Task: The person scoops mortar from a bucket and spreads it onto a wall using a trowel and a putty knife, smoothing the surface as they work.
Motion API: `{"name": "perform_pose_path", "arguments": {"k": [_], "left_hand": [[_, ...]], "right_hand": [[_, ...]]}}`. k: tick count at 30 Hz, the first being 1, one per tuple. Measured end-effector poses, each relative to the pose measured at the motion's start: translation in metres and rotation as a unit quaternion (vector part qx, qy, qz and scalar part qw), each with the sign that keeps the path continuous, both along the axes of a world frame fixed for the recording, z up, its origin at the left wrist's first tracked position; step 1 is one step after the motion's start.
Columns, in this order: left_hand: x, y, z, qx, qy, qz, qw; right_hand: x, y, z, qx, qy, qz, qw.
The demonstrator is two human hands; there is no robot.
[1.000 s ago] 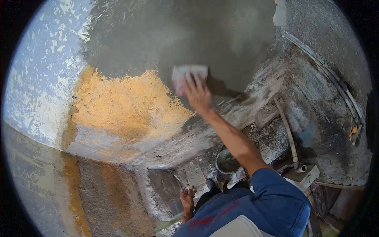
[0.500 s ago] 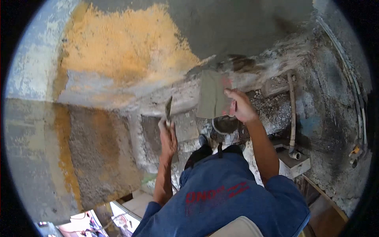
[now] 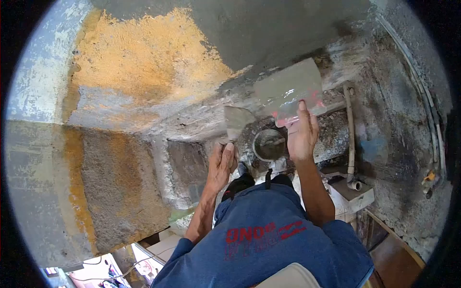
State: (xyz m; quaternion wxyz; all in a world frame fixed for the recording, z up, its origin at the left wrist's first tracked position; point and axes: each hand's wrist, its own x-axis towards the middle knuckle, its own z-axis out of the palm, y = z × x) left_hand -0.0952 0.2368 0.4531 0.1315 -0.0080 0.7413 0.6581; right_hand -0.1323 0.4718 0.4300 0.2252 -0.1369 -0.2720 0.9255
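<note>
My left hand (image 3: 223, 162) is closed round the handle of a putty knife (image 3: 237, 120), whose broad blade points up and away from me with grey material on it. In my right hand (image 3: 303, 132) is a flat rectangular board (image 3: 292, 91), gripped at its near edge with the thumb on top. Wet grey-green material coats the board, and reddish patches show near the held edge. The blade is left of the board, apart from it. Below the board stands a round bucket (image 3: 269, 145) with grey content.
Ahead is a wall with orange paint (image 3: 139, 57) and a dark grey plastered area (image 3: 269, 29). A vertical pipe (image 3: 350, 134) stands at the right above a pale box (image 3: 353, 194). Long thin pipes (image 3: 422, 86) run down the right wall.
The putty knife has moved right, closer to the board, and its blade now shows broad side on. The board has turned and shifted right, and the bucket is more visible.
</note>
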Motion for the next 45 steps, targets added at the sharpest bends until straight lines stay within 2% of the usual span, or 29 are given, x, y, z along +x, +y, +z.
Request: {"name": "perform_pose_path", "arguments": {"k": [1,3,5,7,11,13,17,20,23,29,32,38,41,43,44,45], "left_hand": [[0.002,0.004,0.004,0.041,-0.055,-0.027,0.997],[0.007,0.014,0.01,0.043,-0.062,-0.043,0.996],[0.007,0.017,0.008,-0.039,-0.03,-0.074,0.996],[0.006,0.019,0.016,-0.035,-0.03,-0.073,0.996],[0.005,0.019,0.019,-0.009,-0.002,-0.064,0.998],[0.006,0.016,0.016,-0.011,0.009,-0.057,0.998],[0.011,0.008,0.012,0.004,-0.006,-0.079,0.997],[0.012,0.009,0.012,0.01,-0.008,-0.085,0.996],[0.011,0.008,0.011,0.004,-0.006,-0.086,0.996],[0.016,0.004,0.013,0.009,-0.003,-0.084,0.996],[0.017,0.004,0.02,0.017,-0.006,-0.07,0.997],[0.015,0.004,0.031,0.02,0.021,-0.08,0.996],[0.017,0.004,0.035,0.03,0.023,-0.085,0.996],[0.017,0.005,0.042,0.033,0.02,-0.086,0.996],[0.018,0.005,0.047,0.02,0.003,-0.084,0.996],[0.017,0.005,0.05,0.006,-0.013,-0.082,0.997]], "right_hand": [[-0.002,0.009,-0.002,0.007,-0.001,-0.002,1.0],[-0.001,0.027,0.002,0.014,-0.002,0.033,0.999],[0.004,0.037,0.018,0.022,0.005,0.051,0.998],[0.009,0.04,0.029,0.053,0.056,0.084,0.993],[0.012,0.04,0.028,0.072,0.091,0.085,0.99],[0.012,0.041,0.024,0.129,0.137,0.045,0.981],[0.013,0.046,0.036,0.149,0.094,0.033,0.984],[0.022,0.032,0.04,0.175,0.084,0.073,0.978],[0.028,0.02,0.037,0.15,0.1,0.074,0.981],[0.038,0.017,0.028,0.186,0.108,0.1,0.972],[0.046,0.012,0.02,0.308,0.049,0.103,0.944],[0.056,0.003,0.015,0.333,0.039,0.159,0.929],[0.062,0.01,0.023,0.387,0.012,0.191,0.902],[0.063,0.018,0.016,0.471,0.023,0.224,0.853],[0.064,0.021,0.014,0.471,0.023,0.222,0.853],[0.065,0.024,0.013,0.525,0.014,0.247,0.814]]}}
